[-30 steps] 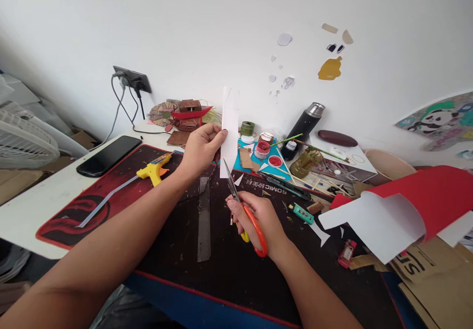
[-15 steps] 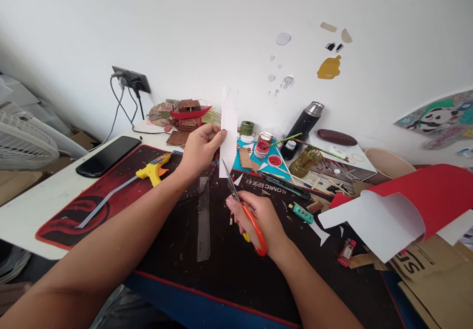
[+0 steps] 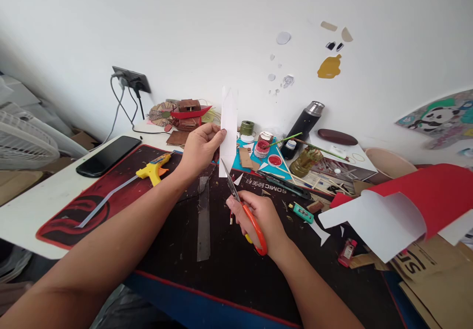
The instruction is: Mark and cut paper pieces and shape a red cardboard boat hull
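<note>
My left hand (image 3: 204,148) pinches a strip of white paper (image 3: 229,117) by its left edge, holding it upright over the desk. Pencil-like lines show near its top and lower end. In my right hand (image 3: 260,215) is a pair of scissors (image 3: 254,223) with orange and yellow handles. Their blades point up and left, with the tips at the lower part of the paper; whether they touch it I cannot tell. A clear ruler (image 3: 204,220) lies on the dark desk mat (image 3: 166,250) between my forearms.
To the left are a yellow glue gun (image 3: 153,170) and a black phone (image 3: 109,156). Behind stand red paint jars (image 3: 262,148), a black flask (image 3: 303,128) and a wooden model (image 3: 188,112). At right are a teal lighter (image 3: 301,213) and a curled red sheet (image 3: 439,196).
Almost nothing differs. Both hands, the paper strip and the scissors keep nearly the same positions.
</note>
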`<state>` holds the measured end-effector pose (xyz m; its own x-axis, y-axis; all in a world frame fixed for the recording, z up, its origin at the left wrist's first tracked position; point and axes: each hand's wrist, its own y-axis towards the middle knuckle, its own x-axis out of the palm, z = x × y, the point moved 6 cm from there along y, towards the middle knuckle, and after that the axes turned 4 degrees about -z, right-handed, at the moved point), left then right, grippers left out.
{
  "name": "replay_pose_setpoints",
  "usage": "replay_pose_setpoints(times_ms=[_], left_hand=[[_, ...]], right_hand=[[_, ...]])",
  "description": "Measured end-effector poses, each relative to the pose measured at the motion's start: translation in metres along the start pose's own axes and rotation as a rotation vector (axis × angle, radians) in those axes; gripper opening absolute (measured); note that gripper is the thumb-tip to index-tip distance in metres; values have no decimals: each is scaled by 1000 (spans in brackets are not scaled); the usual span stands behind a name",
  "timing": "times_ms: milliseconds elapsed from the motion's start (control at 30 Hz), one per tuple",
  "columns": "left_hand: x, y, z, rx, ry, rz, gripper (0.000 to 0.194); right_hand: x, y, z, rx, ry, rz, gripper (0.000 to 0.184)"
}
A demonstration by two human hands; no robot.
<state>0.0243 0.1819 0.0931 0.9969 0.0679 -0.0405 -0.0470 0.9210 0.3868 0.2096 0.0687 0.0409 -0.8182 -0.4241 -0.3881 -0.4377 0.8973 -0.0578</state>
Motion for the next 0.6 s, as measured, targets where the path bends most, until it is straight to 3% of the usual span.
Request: replay_pose_setpoints(times_ms=[600], left_hand=[[0, 0, -1, 1, 0, -9, 29]], right_hand=[[0, -1, 5, 15, -13, 22, 46]])
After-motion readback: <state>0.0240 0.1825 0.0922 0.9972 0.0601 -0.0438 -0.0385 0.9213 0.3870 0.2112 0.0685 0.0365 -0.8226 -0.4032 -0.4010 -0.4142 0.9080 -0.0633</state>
